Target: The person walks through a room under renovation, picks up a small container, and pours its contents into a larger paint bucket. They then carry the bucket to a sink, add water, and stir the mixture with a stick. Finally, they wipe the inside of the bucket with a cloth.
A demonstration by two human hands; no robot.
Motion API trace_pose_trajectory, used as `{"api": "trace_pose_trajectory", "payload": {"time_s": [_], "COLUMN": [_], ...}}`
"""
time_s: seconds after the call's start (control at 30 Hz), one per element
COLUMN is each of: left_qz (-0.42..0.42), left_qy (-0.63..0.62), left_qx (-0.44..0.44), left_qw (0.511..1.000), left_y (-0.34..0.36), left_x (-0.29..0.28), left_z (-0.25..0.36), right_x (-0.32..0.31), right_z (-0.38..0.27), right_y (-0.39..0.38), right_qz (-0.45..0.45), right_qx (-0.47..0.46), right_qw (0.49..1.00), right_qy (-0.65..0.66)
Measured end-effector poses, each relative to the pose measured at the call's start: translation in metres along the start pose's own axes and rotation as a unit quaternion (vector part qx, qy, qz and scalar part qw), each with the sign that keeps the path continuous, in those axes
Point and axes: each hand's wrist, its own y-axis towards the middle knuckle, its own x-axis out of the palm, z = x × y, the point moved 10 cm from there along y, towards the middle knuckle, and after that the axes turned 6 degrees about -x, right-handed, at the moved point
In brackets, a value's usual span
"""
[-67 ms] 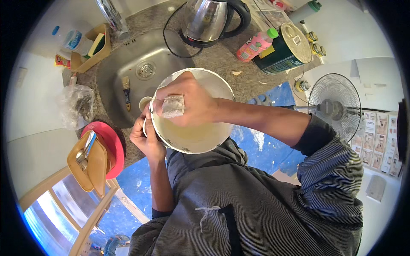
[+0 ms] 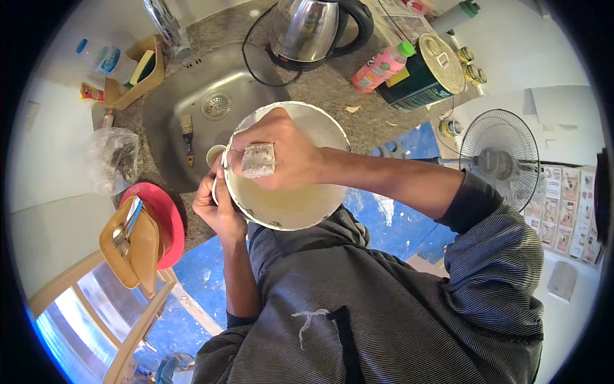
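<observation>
A round white bucket [image 2: 318,205] with a smeared, dark-flecked rim is in front of me, over the near edge of the sink. Pale yellowish residue shows inside it. My left hand [image 2: 217,203] grips the bucket's left rim, thumb up along the wall. Beside those fingers is a small pale round cup-like thing [image 2: 216,155]; whether I hold it too is unclear. Over the bucket's mouth, my right hand [image 2: 284,150] is closed around a paint-smeared tool, and only its flat, whitish rectangular end [image 2: 258,160] sticks out. The tool's other end is hidden below the fist.
A paintbrush [image 2: 187,137] lies in the steel sink [image 2: 167,153]. Behind are a kettle [image 2: 304,29], a pink bottle [image 2: 382,67] and a dark green can [image 2: 422,83]. At left, a tan tray [image 2: 118,259] holds cutlery by a red basin [image 2: 174,224]. A fan [image 2: 495,163] stands right.
The sink and counter things sit very slightly further left in the picture. Both hands keep nearly the same pose on the bucket and the tool.
</observation>
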Motion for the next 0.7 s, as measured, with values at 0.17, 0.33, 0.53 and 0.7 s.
{"api": "trace_pose_trajectory", "payload": {"time_s": [0.17, 0.33, 0.53, 0.7], "left_qz": [0.003, -0.003, 0.015, 0.013], "left_qy": [-0.001, -0.026, -0.033, -0.007], "left_qx": [0.009, 0.048, 0.014, 0.019], "left_qw": [1.000, 0.999, 0.999, 1.000], "left_y": [0.001, 0.001, 0.002, 0.002], "left_x": [-0.001, 0.001, -0.003, -0.006], "left_z": [-0.001, -0.001, -0.006, -0.001], "right_x": [0.001, 0.024, 0.032, -0.007], "right_z": [-0.002, -0.012, 0.000, 0.018], "right_y": [-0.007, -0.011, -0.029, -0.026], "right_qz": [0.008, 0.012, -0.041, -0.096], "right_qx": [-0.003, -0.001, 0.201, 0.247], "right_qw": [1.000, 0.998, 0.975, 0.964], "right_qy": [-0.008, 0.064, 0.091, 0.013]}}
